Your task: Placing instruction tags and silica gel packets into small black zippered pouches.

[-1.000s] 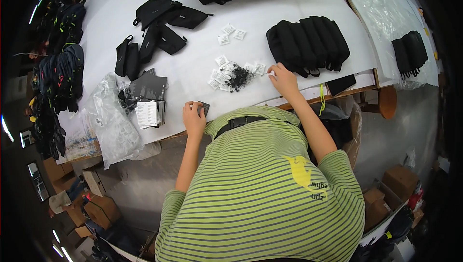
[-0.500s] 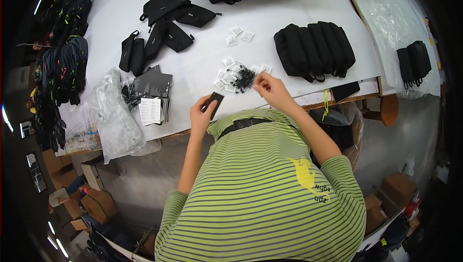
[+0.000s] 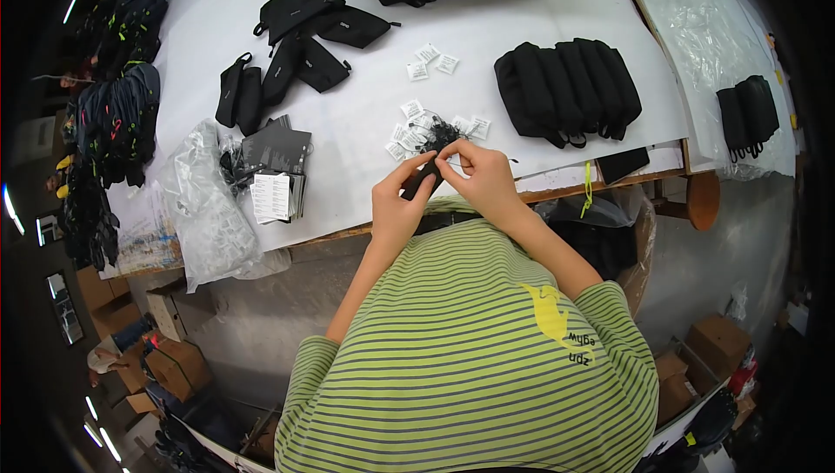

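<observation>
Head view. Left hand [image 3: 393, 205]: closed on the lower end of a small black tag [image 3: 421, 179], held just above the surface [image 3: 487, 46] edge. Right hand [image 3: 481, 175]: fingertips pinched at the tag's upper end, where a thin black cord seems to meet it. Advice: steady the tag with the left, work only the right fingertips. Tag long axis: slanted, lower left to upper right, top pointing away. Just beyond: black cord pile [image 3: 442, 134], white packets [image 3: 404, 137]. Farther right: black pouches [image 3: 570, 88].
</observation>
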Tool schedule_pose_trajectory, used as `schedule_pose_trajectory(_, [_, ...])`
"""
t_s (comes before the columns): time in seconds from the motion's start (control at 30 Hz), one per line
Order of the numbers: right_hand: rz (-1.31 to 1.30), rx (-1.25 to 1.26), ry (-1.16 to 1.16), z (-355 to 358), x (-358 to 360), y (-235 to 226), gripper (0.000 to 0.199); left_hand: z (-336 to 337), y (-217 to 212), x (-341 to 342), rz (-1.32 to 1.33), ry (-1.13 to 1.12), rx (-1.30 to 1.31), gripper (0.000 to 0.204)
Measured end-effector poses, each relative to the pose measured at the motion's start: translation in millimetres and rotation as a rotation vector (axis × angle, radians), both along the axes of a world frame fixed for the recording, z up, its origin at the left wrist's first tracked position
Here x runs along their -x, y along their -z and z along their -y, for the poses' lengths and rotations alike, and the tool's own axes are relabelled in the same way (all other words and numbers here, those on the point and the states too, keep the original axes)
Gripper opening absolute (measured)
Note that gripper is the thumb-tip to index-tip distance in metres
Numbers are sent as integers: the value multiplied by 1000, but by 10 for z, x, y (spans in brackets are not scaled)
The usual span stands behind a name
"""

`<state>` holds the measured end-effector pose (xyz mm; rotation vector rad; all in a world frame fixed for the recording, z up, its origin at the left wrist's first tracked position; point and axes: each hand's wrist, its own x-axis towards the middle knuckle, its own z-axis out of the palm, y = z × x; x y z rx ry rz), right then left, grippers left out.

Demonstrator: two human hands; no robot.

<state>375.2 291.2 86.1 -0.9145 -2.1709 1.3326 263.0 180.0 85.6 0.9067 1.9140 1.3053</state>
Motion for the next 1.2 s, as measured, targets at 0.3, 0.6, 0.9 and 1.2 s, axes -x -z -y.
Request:
schedule_pose_trajectory(0.3, [-158, 806, -169, -152, -8, 206, 15, 20, 77, 130, 312, 6, -111, 21])
schedule_pose_trajectory(0.6, [-178, 974, -272, -151, 4, 251, 25, -19, 237, 275, 418, 180, -126, 10])
schedule_pose_trajectory(0.9, [-175, 1057, -184, -358, -103, 421, 17, -465, 1071, 1034, 227, 13, -7, 23])
schedule_pose_trajectory(1.2, [-179, 1057, 7, -526, -173, 567, 14, -1082, 1245, 2786, -497, -558, 808, 111])
